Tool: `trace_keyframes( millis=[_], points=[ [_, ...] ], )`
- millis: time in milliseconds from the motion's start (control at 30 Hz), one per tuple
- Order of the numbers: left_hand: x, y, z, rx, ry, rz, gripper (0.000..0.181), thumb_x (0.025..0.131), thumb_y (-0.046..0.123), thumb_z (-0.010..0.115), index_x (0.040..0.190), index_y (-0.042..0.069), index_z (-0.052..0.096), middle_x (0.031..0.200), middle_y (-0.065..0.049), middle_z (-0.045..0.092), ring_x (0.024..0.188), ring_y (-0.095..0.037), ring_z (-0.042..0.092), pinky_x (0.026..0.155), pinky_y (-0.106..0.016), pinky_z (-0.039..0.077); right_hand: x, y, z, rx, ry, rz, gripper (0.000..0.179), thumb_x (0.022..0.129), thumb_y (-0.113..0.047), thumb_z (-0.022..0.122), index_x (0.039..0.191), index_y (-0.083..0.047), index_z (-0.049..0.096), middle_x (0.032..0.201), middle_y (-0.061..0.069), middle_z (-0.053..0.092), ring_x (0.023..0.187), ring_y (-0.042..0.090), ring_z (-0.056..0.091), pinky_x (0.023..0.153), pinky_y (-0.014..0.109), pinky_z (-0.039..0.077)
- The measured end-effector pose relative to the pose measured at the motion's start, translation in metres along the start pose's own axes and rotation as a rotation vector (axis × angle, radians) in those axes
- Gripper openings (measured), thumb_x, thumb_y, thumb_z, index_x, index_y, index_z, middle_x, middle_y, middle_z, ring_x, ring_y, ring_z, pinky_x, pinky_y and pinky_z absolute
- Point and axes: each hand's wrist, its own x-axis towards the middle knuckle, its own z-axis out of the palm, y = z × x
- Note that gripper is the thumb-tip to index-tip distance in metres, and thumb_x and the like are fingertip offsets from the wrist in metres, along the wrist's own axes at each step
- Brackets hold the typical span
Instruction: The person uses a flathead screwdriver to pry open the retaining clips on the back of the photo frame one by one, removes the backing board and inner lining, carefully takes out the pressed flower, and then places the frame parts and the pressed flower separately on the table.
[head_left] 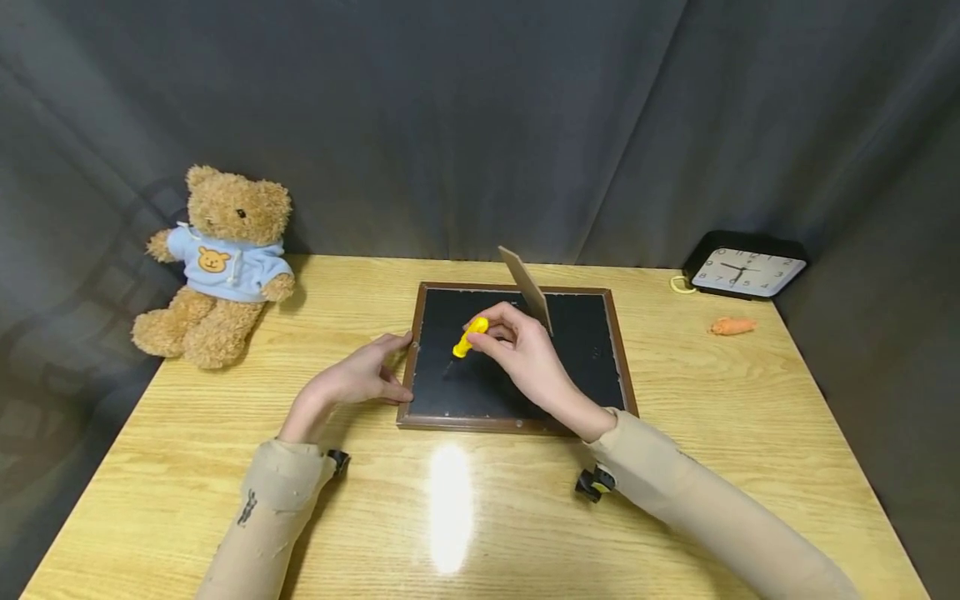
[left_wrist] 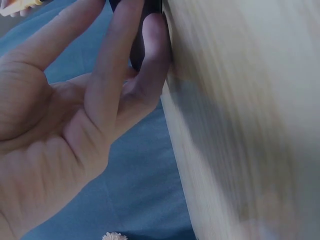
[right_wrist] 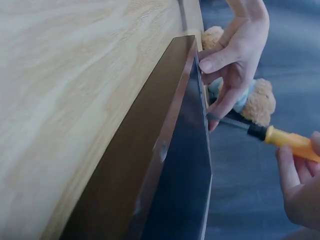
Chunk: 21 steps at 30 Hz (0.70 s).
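Note:
A picture frame (head_left: 517,424) with a brown border lies back up on the table, its black backing board (head_left: 480,392) showing. My right hand (head_left: 528,354) pinches the yellow handle of a screwdriver (head_left: 462,345) between thumb and fingers over the left half of the board. In the right wrist view, the screwdriver's metal shaft (right_wrist: 234,122) reaches toward the board, its tip overlapping the fingers behind. At the frame's left edge, my left hand (head_left: 360,375) rests its fairly straight fingers and thumb against the border. A brown stand flap (head_left: 528,287) juts up from the board behind my right hand.
A teddy bear (head_left: 225,271) in a blue hoodie sits at the table's back left. Toward the back right lies a black-cased clock (head_left: 750,271), with a small orange object (head_left: 732,326) in front of it. Dark curtains (head_left: 450,125) hang behind and beside the table.

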Motion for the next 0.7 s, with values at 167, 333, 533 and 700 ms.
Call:
trace_keyframes(
  millis=[167, 333, 533, 700],
  points=[
    [0.001, 0.001, 0.0, 0.003, 0.007, -0.006, 0.099, 0.088, -0.004, 0.085, 0.163, -0.016, 0.021, 0.163, -0.039, 0.028, 0.091, -0.024, 0.072, 0.079, -0.033, 0.063, 0.013, 0.0, 0.013, -0.065, 0.031, -0.039, 0.025, 0.1, -0.004, 0.076, 0.123, 0.003, 0.068, 0.104, 0.013, 0.074, 0.092, 0.033, 0.075, 0.083, 0.039, 0.066],
    [0.002, 0.001, -0.001, 0.038, 0.008, -0.014, 0.1, 0.088, 0.001, 0.087, 0.163, -0.015, 0.023, 0.161, -0.038, 0.031, 0.09, -0.023, 0.072, 0.081, -0.034, 0.063, 0.027, 0.002, 0.023, -0.128, 0.054, -0.041, 0.028, 0.098, -0.002, 0.077, 0.123, 0.002, 0.066, 0.096, 0.012, 0.069, 0.087, 0.026, 0.074, 0.078, 0.036, 0.067],
    [0.003, 0.002, -0.001, 0.032, 0.003, -0.028, 0.106, 0.085, -0.001, 0.089, 0.164, -0.014, 0.019, 0.162, -0.037, 0.03, 0.088, -0.021, 0.071, 0.081, -0.034, 0.062, 0.046, 0.01, 0.032, -0.183, 0.013, 0.032, 0.039, 0.097, 0.001, 0.077, 0.132, 0.007, 0.061, 0.103, 0.016, 0.067, 0.087, 0.029, 0.074, 0.076, 0.035, 0.067],
    [0.002, 0.003, 0.001, 0.023, -0.019, -0.034, 0.115, 0.081, -0.003, 0.091, 0.166, -0.012, 0.014, 0.16, -0.034, 0.032, 0.086, -0.02, 0.066, 0.077, -0.03, 0.061, 0.053, 0.019, 0.034, -0.256, -0.013, 0.08, 0.041, 0.096, 0.001, 0.078, 0.134, 0.007, 0.063, 0.105, 0.018, 0.068, 0.082, 0.028, 0.075, 0.07, 0.025, 0.064]
  ],
)
